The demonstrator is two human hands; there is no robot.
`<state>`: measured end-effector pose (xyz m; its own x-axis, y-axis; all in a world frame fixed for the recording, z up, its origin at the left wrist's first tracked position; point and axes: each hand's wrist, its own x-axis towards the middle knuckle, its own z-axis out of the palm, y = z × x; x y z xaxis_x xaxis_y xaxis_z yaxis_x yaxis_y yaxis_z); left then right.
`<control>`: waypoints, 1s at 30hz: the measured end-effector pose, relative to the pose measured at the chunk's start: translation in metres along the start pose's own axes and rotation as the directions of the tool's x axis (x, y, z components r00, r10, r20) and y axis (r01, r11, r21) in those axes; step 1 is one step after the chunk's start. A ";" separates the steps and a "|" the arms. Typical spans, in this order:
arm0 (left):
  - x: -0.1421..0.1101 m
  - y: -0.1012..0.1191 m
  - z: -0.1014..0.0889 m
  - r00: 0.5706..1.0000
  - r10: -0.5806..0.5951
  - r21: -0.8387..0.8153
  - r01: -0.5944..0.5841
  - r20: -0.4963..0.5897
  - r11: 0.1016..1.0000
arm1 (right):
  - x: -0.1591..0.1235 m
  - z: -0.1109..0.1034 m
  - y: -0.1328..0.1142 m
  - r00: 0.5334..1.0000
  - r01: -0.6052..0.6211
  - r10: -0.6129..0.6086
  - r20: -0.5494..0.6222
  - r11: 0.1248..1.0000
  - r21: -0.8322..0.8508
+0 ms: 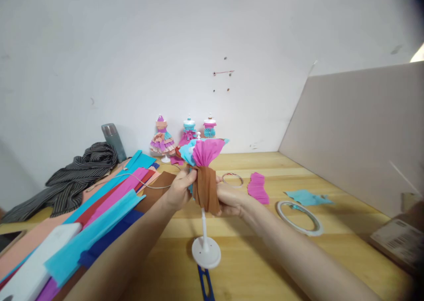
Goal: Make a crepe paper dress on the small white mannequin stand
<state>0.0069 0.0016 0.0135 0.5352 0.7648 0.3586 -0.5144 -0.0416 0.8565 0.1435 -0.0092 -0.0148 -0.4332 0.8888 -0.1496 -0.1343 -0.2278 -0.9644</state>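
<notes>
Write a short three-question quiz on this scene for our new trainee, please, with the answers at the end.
1. Multiple choice: what colour is the wrap that the left hand and right hand hold? A: blue. B: brown. C: grey.
2. True or false: three dressed mannequins stand near the wall.
3. Fill in: the pink piece lies between the small ring and a ____ piece.
Key: 1 B; 2 true; 3 light-blue.

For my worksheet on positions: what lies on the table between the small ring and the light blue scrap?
A crinkled pink strip lies between the small ring and the light blue scrap, as the head view shows.
</notes>
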 end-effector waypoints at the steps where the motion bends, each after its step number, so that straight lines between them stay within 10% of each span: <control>1: 0.001 0.000 0.000 1.000 -0.001 0.006 0.001 -0.020 1.000 | -0.001 -0.001 -0.002 1.000 -0.012 0.012 0.007 1.000 -0.017; 7: 0.009 0.000 -0.005 0.978 0.064 0.065 -0.052 -0.200 0.997 | -0.007 -0.023 -0.027 0.987 0.093 -0.116 -0.111 0.977 -0.190; 10: 0.012 -0.004 -0.011 0.952 0.120 0.141 -0.083 -0.282 0.986 | -0.010 -0.030 -0.038 0.893 0.208 -0.307 -0.328 0.930 -0.303; 30: 0.010 -0.004 -0.006 0.951 0.207 0.334 -0.124 -0.227 0.935 | -0.018 -0.005 -0.034 0.937 0.309 -0.302 -0.177 0.951 0.015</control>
<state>0.0103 0.0133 0.0109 0.2502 0.8652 0.4345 -0.3235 -0.3482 0.8798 0.1599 -0.0154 0.0198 -0.2070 0.9719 0.1124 -0.2747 0.0525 -0.9601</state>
